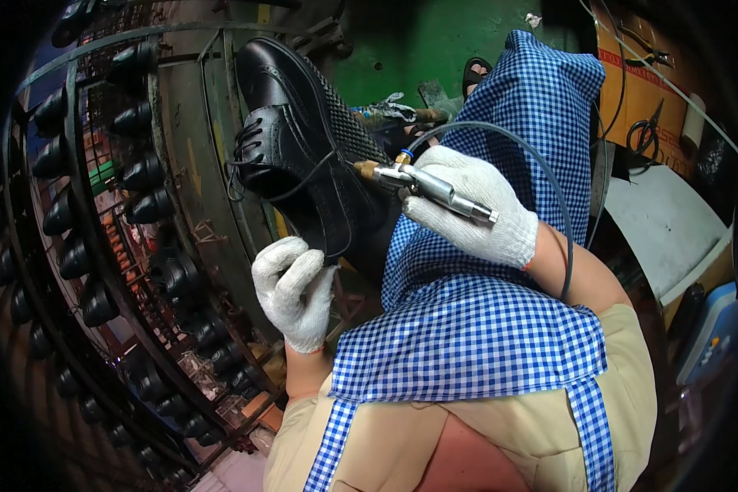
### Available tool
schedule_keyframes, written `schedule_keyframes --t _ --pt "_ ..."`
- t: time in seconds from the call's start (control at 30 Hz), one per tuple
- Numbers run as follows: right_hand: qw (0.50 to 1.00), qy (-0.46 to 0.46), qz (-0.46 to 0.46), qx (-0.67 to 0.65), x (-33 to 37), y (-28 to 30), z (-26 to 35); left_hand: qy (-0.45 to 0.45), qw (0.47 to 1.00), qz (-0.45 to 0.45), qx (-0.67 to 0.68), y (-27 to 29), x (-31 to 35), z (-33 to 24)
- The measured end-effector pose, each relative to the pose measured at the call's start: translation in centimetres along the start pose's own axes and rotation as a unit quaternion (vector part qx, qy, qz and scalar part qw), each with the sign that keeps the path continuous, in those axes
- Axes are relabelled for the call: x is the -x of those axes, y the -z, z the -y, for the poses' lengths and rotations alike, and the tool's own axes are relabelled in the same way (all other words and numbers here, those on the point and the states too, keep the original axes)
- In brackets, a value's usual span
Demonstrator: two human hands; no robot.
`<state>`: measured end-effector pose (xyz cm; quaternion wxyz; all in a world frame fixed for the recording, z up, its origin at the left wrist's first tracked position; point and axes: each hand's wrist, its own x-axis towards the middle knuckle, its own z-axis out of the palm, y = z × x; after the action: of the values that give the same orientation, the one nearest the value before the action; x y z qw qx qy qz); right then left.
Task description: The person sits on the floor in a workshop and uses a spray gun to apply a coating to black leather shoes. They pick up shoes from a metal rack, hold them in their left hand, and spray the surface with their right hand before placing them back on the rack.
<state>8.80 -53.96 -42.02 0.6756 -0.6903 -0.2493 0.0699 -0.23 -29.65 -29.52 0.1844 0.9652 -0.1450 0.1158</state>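
Reads as a shoe workshop or factory floor. Has dark metal racks (82,201) at left, loaded with rows of black shoes (148,207). Shows a green floor (422,66) with a small white scrap (533,20) on it. Keeps pliers (658,57) and scissors (646,135) at right, against brown cardboard (619,90). Includes a metal hand tool (435,189) with a flexible hose (478,124), close to a black lace-up shoe (291,135). Shows working dress: white knitted gloves (471,209), blue-and-white checked apron (467,336).
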Motion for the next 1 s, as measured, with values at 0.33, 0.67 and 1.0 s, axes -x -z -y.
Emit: schedule_keyframes --t 0.33,0.67,1.0 --pt "1.0 -0.014 0.011 -0.005 -0.3 0.0 0.6 -0.005 1.0 0.011 0.018 0.3 -0.5 0.2" --pt "0.999 -0.034 0.019 0.013 1.8 0.9 1.7 -0.072 0.99 0.117 -0.036 2.0 -4.5 -1.4" --pt "0.998 -0.036 -0.027 0.052 4.1 2.5 2.5 -0.185 0.957 0.174 -0.142 1.5 -10.9 -3.6"
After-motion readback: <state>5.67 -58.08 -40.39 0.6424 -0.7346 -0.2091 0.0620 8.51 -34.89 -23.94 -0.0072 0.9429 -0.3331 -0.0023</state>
